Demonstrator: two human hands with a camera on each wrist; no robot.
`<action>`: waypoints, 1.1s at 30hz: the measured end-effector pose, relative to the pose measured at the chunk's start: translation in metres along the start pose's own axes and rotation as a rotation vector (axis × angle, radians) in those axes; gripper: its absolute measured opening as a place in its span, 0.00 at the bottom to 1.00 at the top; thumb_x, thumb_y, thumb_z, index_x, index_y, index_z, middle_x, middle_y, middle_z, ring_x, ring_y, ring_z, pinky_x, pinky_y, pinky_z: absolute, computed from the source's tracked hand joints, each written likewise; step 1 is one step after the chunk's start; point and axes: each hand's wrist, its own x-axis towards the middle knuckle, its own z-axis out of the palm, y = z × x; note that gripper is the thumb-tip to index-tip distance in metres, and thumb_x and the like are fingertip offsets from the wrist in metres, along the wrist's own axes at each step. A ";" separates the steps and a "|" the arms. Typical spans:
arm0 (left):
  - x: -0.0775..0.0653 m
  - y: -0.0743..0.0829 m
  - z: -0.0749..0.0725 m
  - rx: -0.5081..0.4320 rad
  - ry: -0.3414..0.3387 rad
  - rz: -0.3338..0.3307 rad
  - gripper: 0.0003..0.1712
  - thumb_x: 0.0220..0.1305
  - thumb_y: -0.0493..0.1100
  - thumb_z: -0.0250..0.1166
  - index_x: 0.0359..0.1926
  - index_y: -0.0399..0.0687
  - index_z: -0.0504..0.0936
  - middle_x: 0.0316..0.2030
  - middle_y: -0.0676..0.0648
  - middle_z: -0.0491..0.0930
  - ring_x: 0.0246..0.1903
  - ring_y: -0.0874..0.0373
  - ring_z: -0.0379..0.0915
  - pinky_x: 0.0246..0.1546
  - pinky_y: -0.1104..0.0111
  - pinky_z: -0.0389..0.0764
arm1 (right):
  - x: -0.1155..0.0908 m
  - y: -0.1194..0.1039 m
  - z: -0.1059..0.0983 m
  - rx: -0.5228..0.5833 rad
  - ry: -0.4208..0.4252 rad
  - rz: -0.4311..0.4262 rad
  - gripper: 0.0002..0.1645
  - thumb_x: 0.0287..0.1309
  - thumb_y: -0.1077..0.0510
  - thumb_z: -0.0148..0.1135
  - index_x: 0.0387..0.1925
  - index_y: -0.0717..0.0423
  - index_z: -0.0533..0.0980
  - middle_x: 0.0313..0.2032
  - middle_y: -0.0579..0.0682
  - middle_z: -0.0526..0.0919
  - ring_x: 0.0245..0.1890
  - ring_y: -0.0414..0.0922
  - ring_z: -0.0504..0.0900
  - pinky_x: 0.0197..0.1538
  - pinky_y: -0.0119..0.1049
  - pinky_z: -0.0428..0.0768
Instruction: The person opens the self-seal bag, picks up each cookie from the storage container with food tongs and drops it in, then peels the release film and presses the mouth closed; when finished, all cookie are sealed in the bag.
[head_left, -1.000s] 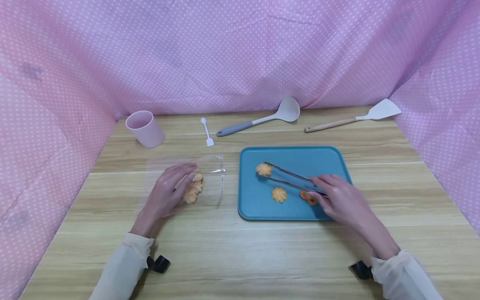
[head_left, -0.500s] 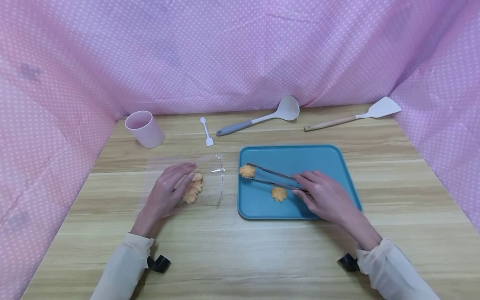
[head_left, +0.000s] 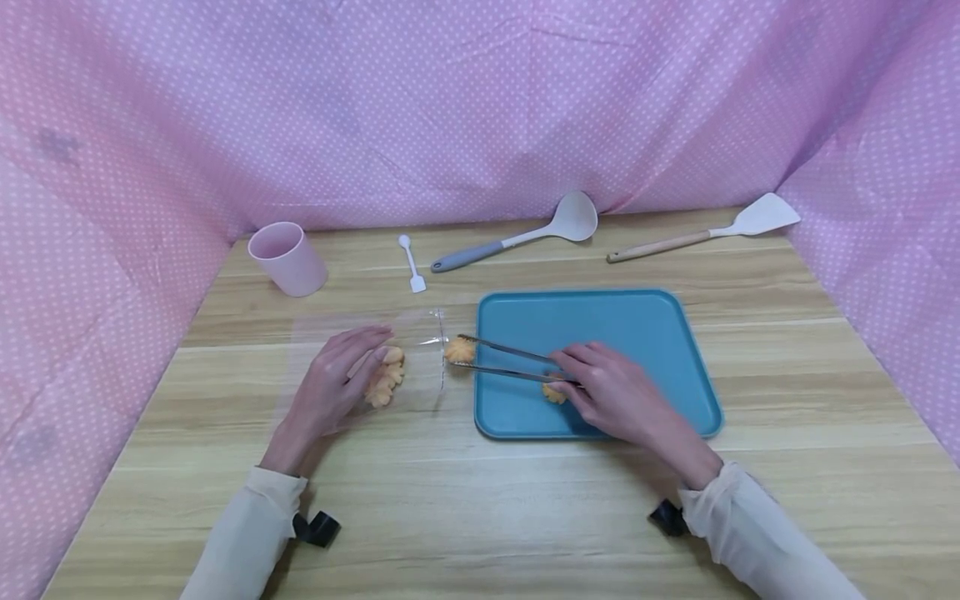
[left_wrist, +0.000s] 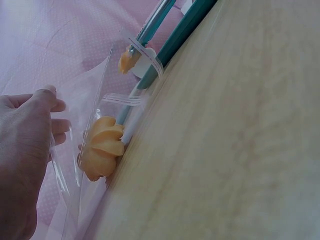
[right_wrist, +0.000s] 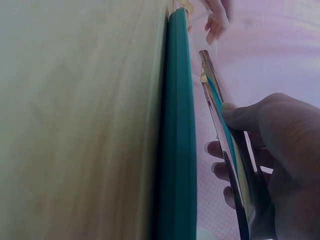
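Observation:
My right hand (head_left: 615,392) grips metal tongs (head_left: 506,350), thumb on one arm and fingers on the other. A flower-shaped cookie (head_left: 460,350) sits between the tong tips, at the edge of a clear plastic bag (head_left: 423,329). In the left wrist view the tongs (left_wrist: 155,22) bring the held cookie (left_wrist: 127,61) near the bag's open end. With curled fingers my left hand (head_left: 341,375) holds up the bag's film. Several cookies (head_left: 385,385) lie inside the bag. Another cookie (head_left: 553,392) on the blue tray (head_left: 637,312) is partly hidden by the right hand.
Along the back of the table lie a pink cup (head_left: 291,260), a small white double-ended spoon (head_left: 412,262), a ladle (head_left: 525,236) and a white spatula (head_left: 705,233) with a wooden handle. Pink dotted cloth (head_left: 450,108) hangs behind.
My right hand has carried the tongs and cookie leftward, from over the tray past its left rim to the bag's edge. The left hand stays in place.

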 end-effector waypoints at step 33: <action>0.000 -0.002 0.002 -0.008 0.011 0.029 0.15 0.70 0.32 0.63 0.56 0.34 0.84 0.59 0.40 0.83 0.60 0.40 0.77 0.67 0.54 0.70 | 0.046 -0.035 0.027 0.004 -0.047 -0.087 0.20 0.68 0.54 0.69 0.56 0.62 0.83 0.47 0.53 0.85 0.42 0.50 0.80 0.44 0.43 0.84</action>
